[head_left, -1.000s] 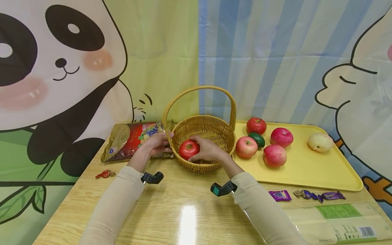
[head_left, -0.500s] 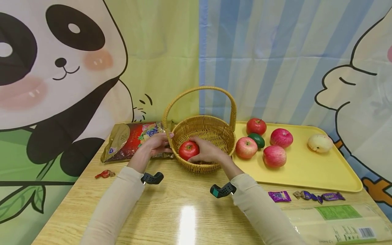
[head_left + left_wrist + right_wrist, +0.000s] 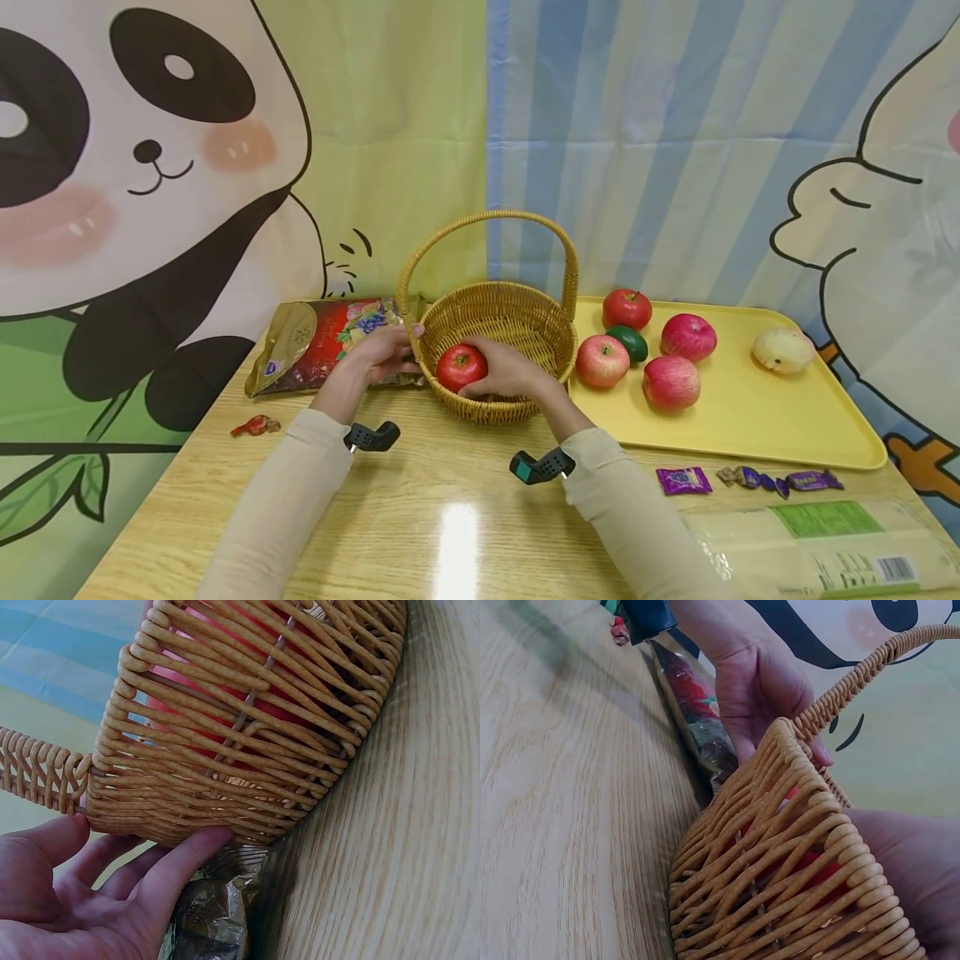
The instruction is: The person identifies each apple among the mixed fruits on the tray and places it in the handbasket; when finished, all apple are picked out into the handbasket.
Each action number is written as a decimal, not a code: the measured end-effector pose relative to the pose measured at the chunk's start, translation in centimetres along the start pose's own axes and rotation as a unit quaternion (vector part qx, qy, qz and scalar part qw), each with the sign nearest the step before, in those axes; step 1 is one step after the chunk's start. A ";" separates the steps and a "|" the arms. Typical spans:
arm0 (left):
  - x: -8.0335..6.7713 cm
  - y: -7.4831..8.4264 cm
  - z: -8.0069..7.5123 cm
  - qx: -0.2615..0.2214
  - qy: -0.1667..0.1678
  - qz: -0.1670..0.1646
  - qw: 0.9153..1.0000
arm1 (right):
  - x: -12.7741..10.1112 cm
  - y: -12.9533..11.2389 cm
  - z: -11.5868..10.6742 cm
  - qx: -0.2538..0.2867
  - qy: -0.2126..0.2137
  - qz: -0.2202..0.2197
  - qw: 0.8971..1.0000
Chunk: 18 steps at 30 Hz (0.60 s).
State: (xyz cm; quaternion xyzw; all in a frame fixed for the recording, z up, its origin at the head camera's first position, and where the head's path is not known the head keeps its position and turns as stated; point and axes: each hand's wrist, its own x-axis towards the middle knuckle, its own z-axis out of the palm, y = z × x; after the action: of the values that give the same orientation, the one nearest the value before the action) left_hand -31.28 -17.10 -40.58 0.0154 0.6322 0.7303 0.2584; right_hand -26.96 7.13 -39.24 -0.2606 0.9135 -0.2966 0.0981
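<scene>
A wicker basket [image 3: 525,310] with a tall handle stands on the wooden table. My right hand [image 3: 504,368] reaches over its near rim and grips a red apple [image 3: 460,367] inside the basket. The apple shows as red behind the weave [image 3: 247,697] in the left wrist view and in the right wrist view [image 3: 810,862]. My left hand [image 3: 382,352] rests with straight fingers against the basket's left wall [image 3: 195,795], its fingers [image 3: 180,862] touching the weave. In the right wrist view the left hand [image 3: 761,697] lies beside the handle's base.
A yellow tray [image 3: 757,417] right of the basket holds several apples, a green fruit [image 3: 630,342] and a pale pear [image 3: 783,348]. A red-gold snack bag [image 3: 315,342] lies left of the basket. Wrapped candies [image 3: 684,480] and a long packet [image 3: 817,542] lie front right; one candy [image 3: 257,427] lies front left.
</scene>
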 end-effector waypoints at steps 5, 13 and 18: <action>0.0 0.0 0.0 -0.001 -0.002 -0.002 1.000 | 0.0 0.0 0.0 0.005 -0.003 -0.003 1.000; -0.2 0.1 0.2 -0.008 -0.006 -0.001 1.000 | 0.0 0.0 0.1 0.001 -0.009 -0.002 1.000; -0.1 0.1 0.2 -0.003 -0.001 -0.005 1.000 | 0.0 -0.1 0.2 -0.014 -0.014 -0.015 1.000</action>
State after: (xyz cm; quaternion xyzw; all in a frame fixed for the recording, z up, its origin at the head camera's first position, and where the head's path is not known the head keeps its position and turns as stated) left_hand -31.14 -17.02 -40.42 0.0122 0.6302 0.7307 0.2621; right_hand -26.88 6.95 -39.29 -0.2793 0.9121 -0.2818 0.1032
